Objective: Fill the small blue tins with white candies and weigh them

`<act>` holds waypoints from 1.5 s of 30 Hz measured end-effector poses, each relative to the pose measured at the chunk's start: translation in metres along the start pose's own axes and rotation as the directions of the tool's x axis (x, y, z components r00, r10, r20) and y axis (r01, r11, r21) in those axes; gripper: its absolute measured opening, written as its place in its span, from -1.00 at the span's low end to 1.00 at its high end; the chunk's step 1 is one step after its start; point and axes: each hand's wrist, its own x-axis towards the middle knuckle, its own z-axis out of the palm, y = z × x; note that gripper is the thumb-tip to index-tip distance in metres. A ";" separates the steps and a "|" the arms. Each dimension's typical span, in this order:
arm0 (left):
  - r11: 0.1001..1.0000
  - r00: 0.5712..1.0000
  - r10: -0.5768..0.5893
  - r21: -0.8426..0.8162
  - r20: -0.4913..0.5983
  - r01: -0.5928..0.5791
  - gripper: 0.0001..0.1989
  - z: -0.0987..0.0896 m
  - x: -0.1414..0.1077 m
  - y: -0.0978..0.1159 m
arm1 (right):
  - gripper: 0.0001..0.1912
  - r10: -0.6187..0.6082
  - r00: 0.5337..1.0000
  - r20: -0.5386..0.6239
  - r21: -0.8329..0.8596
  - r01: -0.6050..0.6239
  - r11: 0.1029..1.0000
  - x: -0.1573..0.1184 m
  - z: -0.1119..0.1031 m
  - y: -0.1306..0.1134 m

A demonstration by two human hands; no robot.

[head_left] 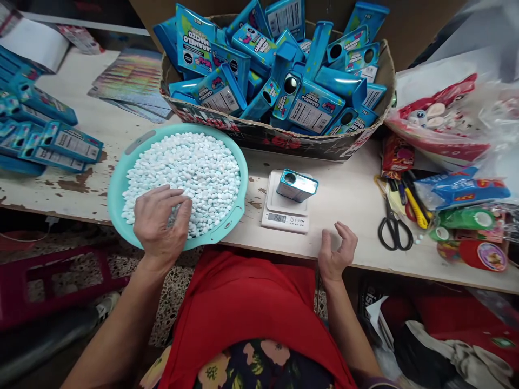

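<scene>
My left hand point(161, 224) rests in the white candies point(194, 167) at the near side of a round teal bowl point(239, 202). Its thumb and fingers are curled toward each other, and whatever lies between them is hidden. On a small white digital scale point(271, 202) stands a blue tin point(298, 185) with a round opening in its top. The scale's display appears to read 1587, possibly with a decimal point. My right hand point(337, 250) lies at the table's front edge, right of the scale, its fingers apart and holding nothing.
Behind the bowl and scale, a cardboard box point(340, 149) is heaped with blue tins. More tins point(65, 146) sit at the left, near shiny sheets point(130, 81). Black-handled scissors point(391, 229), a yellow cutter point(416, 208), tape rolls and plastic bags crowd the right side.
</scene>
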 end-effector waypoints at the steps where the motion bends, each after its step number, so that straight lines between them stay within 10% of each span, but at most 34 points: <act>1: 1.000 1.000 0.000 0.014 0.011 0.000 -0.95 0.000 0.000 -0.001 | -0.71 -0.001 1.000 0.006 0.022 0.001 1.000 0.005 0.002 -0.003; 7: 0.999 1.000 0.007 -0.051 0.020 -0.006 -0.92 0.001 0.002 0.013 | -0.27 -0.017 0.977 0.211 0.287 -0.045 0.957 0.066 0.038 -0.036; 10: 0.917 0.988 -0.123 -0.369 0.095 0.150 -0.83 0.004 0.013 0.038 | -0.47 -0.045 0.935 0.352 0.428 -0.117 0.896 0.097 0.055 -0.063; 12: 0.667 0.914 -0.334 -0.628 0.229 0.401 -0.74 0.009 0.025 0.057 | -0.63 -0.135 0.916 0.379 0.464 -0.062 0.884 0.114 0.056 -0.088; 15: -0.053 0.627 -0.544 -0.769 0.557 0.637 -0.69 0.021 0.053 0.078 | -0.66 -0.397 0.851 0.343 0.476 0.207 0.855 0.134 0.051 -0.131; 18: -0.541 0.370 -0.526 -0.637 0.766 0.549 -0.69 0.032 0.082 0.085 | -0.70 -0.617 0.714 0.332 0.403 0.484 0.777 0.148 0.056 -0.168; 20: -0.679 0.301 -0.522 -0.602 0.798 0.420 -0.69 0.034 0.097 0.084 | -0.72 -0.674 0.655 0.342 0.342 0.582 0.738 0.152 0.066 -0.185; 25: -0.771 0.274 -0.534 -0.594 0.800 0.230 -0.71 0.028 0.104 0.078 | -0.71 -0.673 0.666 0.321 0.329 0.588 0.739 0.150 0.081 -0.202; 45: -0.780 0.311 -0.485 -0.565 0.817 0.270 -0.75 0.025 0.100 0.069 | -0.72 -0.643 0.715 0.275 0.325 0.560 0.762 0.142 0.076 -0.214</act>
